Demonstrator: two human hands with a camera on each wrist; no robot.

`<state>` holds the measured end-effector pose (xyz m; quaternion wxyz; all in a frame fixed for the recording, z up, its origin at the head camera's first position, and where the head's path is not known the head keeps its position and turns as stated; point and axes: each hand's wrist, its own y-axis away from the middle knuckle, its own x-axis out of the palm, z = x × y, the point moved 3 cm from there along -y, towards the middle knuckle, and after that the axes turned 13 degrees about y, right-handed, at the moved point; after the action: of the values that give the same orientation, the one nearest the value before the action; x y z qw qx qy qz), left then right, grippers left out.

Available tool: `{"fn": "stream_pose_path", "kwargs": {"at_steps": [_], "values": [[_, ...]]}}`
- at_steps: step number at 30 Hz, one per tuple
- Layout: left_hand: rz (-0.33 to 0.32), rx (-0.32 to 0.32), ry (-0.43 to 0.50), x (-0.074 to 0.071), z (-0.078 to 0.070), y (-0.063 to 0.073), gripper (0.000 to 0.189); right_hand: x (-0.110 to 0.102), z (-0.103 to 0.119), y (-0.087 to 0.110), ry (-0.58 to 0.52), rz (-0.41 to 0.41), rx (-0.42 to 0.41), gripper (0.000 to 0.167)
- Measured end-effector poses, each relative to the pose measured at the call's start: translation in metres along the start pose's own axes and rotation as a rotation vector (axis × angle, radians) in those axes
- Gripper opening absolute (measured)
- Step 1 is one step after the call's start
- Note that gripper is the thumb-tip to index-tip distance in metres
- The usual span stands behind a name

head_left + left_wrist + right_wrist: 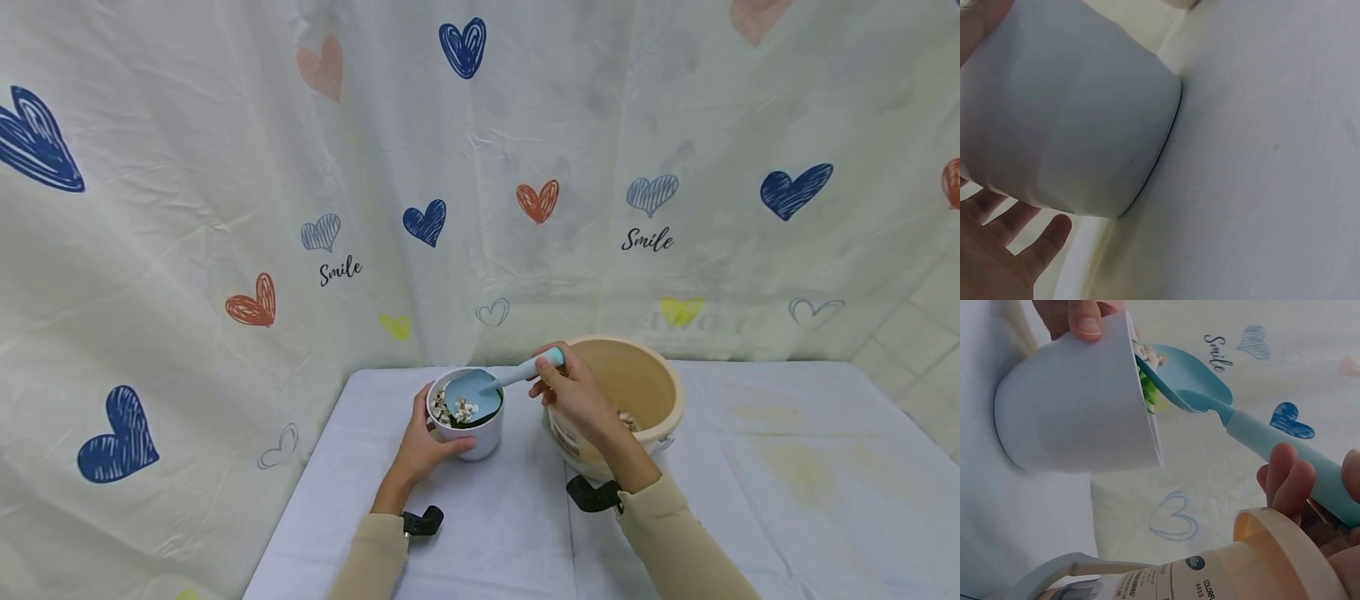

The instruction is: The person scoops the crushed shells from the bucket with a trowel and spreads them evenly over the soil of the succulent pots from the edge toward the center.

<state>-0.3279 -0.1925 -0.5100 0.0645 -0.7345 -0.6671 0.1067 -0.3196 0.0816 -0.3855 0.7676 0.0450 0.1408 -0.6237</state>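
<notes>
My left hand (426, 446) grips the side of a white pot (483, 442), thumb at the front, fingers round the far side. In the left wrist view the pot (1079, 119) stands on the white cloth. My right hand (576, 392) holds the handle of a light-blue scoop (517, 372) above the pot's mouth. Pale stone-like pieces (465, 409) lie in the scoop's blade, and similar pieces show in the pot. In the right wrist view the scoop (1194, 372) tilts at the pot's rim, with something green (1147, 390) inside the pot.
A cream bucket (637, 375) stands right of the pot, beneath my right forearm, with some pale pieces at its bottom. White cloth (787, 467) with faint yellowish stains covers the table. Behind the table hangs a curtain (465, 142) printed with hearts.
</notes>
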Motion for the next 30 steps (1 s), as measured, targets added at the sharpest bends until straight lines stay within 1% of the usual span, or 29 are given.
{"fn": "stream_pose_path", "kwargs": {"at_steps": [5,11,21,27,30], "values": [[-0.03,-0.013,-0.008,-0.001,0.0,-0.001,0.112,0.0,0.0,0.0,-0.007,-0.003,-0.007,0.027],[-0.035,-0.025,-0.009,-0.001,-0.002,-0.001,0.115,0.0,0.0,0.0,-0.009,-0.003,-0.003,0.027],[-0.015,-0.035,0.011,-0.007,-0.004,0.001,0.105,-0.001,0.001,0.001,-0.018,-0.009,-0.003,0.031],[0.012,-0.055,0.019,-0.011,-0.006,0.001,0.107,-0.002,0.003,0.002,-0.026,-0.011,-0.003,0.028],[0.018,-0.073,0.022,-0.013,-0.005,0.001,0.107,-0.002,0.003,0.002,-0.019,-0.012,0.001,0.03]]}}
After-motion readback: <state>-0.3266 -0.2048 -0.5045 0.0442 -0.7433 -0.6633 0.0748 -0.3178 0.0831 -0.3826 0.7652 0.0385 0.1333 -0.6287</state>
